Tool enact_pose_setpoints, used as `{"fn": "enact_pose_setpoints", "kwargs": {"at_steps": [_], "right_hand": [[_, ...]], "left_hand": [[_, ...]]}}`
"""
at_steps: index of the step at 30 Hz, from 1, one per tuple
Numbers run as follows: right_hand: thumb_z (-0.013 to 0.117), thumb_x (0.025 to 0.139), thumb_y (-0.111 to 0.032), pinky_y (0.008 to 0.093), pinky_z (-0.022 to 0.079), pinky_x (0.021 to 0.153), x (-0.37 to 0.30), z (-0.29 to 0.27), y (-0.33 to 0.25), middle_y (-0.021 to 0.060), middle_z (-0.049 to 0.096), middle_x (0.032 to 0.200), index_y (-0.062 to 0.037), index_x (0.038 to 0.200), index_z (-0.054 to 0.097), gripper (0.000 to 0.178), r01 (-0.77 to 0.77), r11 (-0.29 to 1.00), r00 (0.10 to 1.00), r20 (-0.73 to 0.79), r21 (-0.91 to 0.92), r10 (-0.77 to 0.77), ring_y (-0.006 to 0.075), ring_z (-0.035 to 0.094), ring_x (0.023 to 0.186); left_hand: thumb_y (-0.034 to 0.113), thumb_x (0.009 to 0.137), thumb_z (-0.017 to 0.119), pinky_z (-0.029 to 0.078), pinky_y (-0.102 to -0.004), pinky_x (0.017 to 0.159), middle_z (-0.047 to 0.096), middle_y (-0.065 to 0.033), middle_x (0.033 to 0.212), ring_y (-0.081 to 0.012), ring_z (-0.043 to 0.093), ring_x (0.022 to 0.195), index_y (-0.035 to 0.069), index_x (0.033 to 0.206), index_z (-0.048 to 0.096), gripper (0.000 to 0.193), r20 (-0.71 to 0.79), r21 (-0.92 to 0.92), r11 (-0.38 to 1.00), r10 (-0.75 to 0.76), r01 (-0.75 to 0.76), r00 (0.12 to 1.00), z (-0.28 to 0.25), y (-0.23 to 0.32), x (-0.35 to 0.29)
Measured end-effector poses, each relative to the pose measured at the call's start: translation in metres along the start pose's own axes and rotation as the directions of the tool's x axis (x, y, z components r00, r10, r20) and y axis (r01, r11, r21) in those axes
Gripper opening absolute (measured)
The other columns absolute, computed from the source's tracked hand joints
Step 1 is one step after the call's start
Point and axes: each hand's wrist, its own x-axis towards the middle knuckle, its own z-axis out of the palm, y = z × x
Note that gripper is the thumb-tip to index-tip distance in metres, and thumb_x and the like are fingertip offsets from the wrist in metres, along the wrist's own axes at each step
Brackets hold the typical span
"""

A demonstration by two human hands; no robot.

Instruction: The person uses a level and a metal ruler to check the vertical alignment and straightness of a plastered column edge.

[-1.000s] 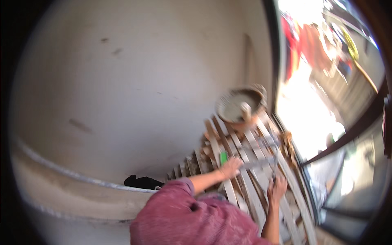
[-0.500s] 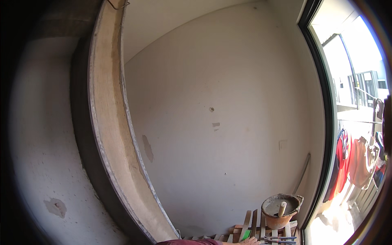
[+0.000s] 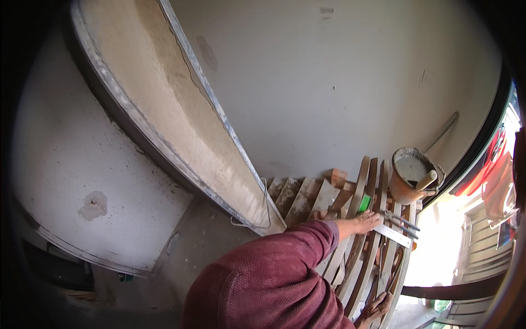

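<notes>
Ruler [image 3: 395, 236] is lying across slats [image 3: 361, 183], left hand [image 3: 366, 222] gripping its end — rocking slats could be skewing it; what right hand [image 3: 377, 308] is holding, I cannot tell.

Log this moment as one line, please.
Left hand: at end of pale flat strip | Right hand: at wooden slats | Nearby: green block, pliers, bucket

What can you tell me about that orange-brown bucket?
The bucket is round and open, perhaps plastic, its rim crusted grey. Inside is greyish, mortar-like matter; a tool's pale, rounded handle leans toward its right side. It looks nearly upright beside the far ends of the wooden slats; its underside is hidden.
</notes>
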Motion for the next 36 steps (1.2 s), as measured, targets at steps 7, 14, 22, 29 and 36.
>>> {"fn": "enact_pose_setpoints", "kwargs": {"at_steps": [7,14,22,29,36], "right_hand": [[0.052,0.1,-0.019,0.0217,0.034,0.059,0.073,-0.165,0.084,-0.0011,0.047,0.078,-0.0045,0.092,0.054,0.018,-0.606,-0.554,0.328,0.814,0.57,0.479,0.0058,0.041,0.067],[0.047,0.102,-0.02,0.0225,0.015,0.038,0.141,-0.246,0.088,-0.0074,0.022,0.059,-0.016,0.073,0.035,0.032,-0.397,-0.734,0.249,0.834,0.551,0.492,0.0026,0.017,0.046],[0.045,0.104,-0.029,0.0217,0.014,0.033,0.305,-0.289,0.048,-0.0079,0.02,0.057,-0.0138,0.079,0.04,0.03,-0.051,-0.952,0.8,0.583,0.303,0.143,0.0016,0.015,0.041],[0.051,0.101,-0.034,0.0229,0.015,0.037,0.484,-0.405,0.021,-0.0065,0.026,0.059,-0.0142,0.076,0.039,0.033,-0.137,-0.99,0.989,-0.067,-0.03,-0.135,0.0041,0.021,0.043],[0.046,0.103,-0.03,0.0228,0.018,0.041,0.571,-0.538,0.037,-0.0064,0.025,0.062,-0.0149,0.078,0.039,0.03,-0.058,-0.978,0.949,-0.316,-0.199,0.008,0.0051,0.02,0.048]], "left_hand": [[0.025,0.079,0.069,0.043,-0.0458,0.084,0.057,-0.0104,0.105,-0.0288,0.052,0.109,0.014,0.115,0.058,0.039,-0.212,-0.051,0.999,-0.026,0.015,0.977,0.026,0.014,-0.022],[0.025,0.079,0.074,0.031,-0.047,0.112,0.042,-0.0274,0.139,-0.043,0.041,0.13,0.0,0.137,0.045,0.07,-0.451,-0.631,0.759,-0.526,0.159,0.721,-0.03,0.048,-0.083],[0.035,0.096,0.056,0.031,-0.0492,0.11,0.021,-0.0243,0.153,-0.0345,0.031,0.139,0.006,0.154,-0.001,0.087,-0.587,-0.81,0.297,-0.421,-0.506,0.692,-0.332,0.131,-0.311],[0.033,0.09,0.063,0.031,-0.0544,0.11,0.015,-0.0289,0.15,-0.0431,0.021,0.14,-0.001,0.152,0.01,0.088,-0.859,0.45,0.805,0.272,0.387,0.433,-0.54,0.128,-0.452],[0.046,0.091,0.064,0.051,-0.0299,0.083,0.05,-0.018,0.124,-0.0211,0.058,0.104,-0.003,0.147,0.029,0.081,-0.977,0.072,0.97,0.022,0.232,0.211,-0.709,0.163,-0.483]]}}
